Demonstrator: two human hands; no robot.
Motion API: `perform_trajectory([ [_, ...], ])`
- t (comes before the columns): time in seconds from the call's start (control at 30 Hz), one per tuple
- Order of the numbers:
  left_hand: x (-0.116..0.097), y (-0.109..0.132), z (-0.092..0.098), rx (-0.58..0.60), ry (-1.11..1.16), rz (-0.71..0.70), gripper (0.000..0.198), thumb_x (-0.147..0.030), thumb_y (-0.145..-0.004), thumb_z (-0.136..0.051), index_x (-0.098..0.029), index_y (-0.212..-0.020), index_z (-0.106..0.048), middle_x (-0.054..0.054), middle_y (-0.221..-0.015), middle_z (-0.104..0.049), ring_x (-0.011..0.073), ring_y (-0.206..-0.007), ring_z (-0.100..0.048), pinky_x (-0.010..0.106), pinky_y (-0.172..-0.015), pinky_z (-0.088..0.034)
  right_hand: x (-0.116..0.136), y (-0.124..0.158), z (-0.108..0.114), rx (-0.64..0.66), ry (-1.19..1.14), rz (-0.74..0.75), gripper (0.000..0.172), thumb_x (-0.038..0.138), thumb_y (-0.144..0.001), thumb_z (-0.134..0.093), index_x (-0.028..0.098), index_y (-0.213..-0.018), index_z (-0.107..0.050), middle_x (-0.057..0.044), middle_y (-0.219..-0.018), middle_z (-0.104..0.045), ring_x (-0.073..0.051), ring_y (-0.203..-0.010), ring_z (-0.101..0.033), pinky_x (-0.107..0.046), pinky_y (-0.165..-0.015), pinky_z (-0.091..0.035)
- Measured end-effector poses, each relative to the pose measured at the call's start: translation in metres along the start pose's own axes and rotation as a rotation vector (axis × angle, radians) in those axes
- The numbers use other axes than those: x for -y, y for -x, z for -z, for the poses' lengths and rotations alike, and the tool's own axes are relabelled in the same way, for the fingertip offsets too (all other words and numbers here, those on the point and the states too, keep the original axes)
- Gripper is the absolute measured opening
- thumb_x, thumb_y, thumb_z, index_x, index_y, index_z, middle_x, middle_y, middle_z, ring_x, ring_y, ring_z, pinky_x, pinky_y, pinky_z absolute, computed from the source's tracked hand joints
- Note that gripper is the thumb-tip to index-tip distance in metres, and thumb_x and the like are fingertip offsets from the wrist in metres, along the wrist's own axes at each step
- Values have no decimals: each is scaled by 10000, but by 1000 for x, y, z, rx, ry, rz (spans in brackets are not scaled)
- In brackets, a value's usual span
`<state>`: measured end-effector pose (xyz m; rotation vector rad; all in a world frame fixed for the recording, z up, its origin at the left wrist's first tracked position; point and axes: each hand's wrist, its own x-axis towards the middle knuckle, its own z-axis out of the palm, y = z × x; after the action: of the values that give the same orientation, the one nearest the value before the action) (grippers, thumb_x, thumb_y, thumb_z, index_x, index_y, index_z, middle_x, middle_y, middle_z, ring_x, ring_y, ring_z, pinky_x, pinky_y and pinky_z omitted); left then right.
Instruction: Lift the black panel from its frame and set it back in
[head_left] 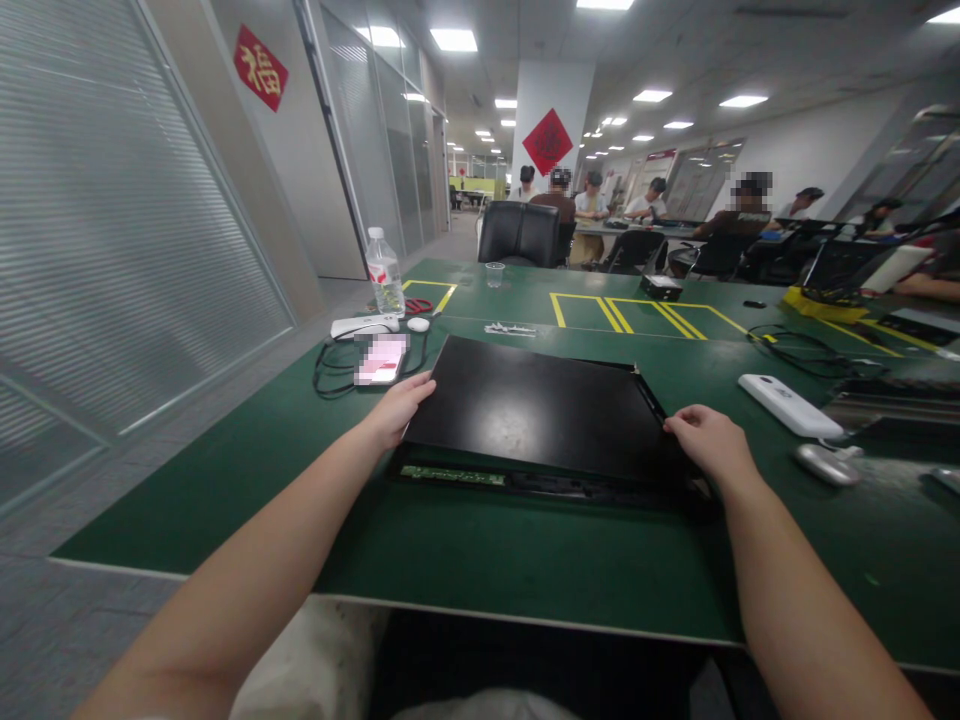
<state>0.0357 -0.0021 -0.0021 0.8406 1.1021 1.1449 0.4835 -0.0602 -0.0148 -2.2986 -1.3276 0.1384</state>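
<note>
A black LCD screen panel (525, 410) lies in front of me, slightly tilted over a black bezel frame (600, 488). A strip of green circuit board (450, 475) shows along the frame's near edge. My left hand (403, 408) is closed on the panel's left edge, thumb on top. At the right side, my right hand (709, 440) pinches the edge of the frame near the panel's corner; its fingertips are partly hidden. The panel sits askew, so the frame's right rail shows beside it.
On the green table (247, 480), a phone (382, 360), cables, a white power bank (365, 326) and a water bottle (385, 275) stand left. Red scissors (418, 306) and a plastic cup (495, 274) lie beyond. Another white device (790, 405) and a silver mouse (826, 464) are right. People sit behind.
</note>
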Motion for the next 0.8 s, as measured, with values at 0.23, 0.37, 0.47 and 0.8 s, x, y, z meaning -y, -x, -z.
perform_trajectory([
  [0.23,1,-2,1,47,9,2,400,-118,-828,-711,-191,-1220,-749,74,-921,-814,217,-772,-766,287,-677,-591,-3,-1,-3,-25,18,30,179,373,-784,-606,235,-765,-717,-93,-819,-731,-263,-753,-651,-355,-653,-450],
  [0.37,1,-1,1,47,1,6,445,-104,-832,-681,-186,-1267,-728,83,-932,-817,222,-790,-771,295,-695,-592,-3,-1,-3,-31,21,33,170,373,-779,-614,237,-762,-715,-88,-804,-730,-259,-735,-647,-353,-646,-449],
  [0.47,0,1,-1,27,-11,11,447,-99,-825,-674,-192,-1259,-729,73,-909,-817,224,-779,-771,293,-675,-594,-2,-1,-2,-17,25,23,172,373,-777,-613,237,-770,-719,-94,-818,-731,-268,-750,-650,-361,-653,-449],
  [0.8,-1,0,-3,-115,-59,-22,239,-141,-820,-726,-166,-1056,-697,38,-778,-771,159,-595,-693,247,-584,-554,0,1,1,1,31,17,196,387,-783,-598,236,-783,-722,-93,-838,-732,-265,-780,-650,-349,-661,-441],
])
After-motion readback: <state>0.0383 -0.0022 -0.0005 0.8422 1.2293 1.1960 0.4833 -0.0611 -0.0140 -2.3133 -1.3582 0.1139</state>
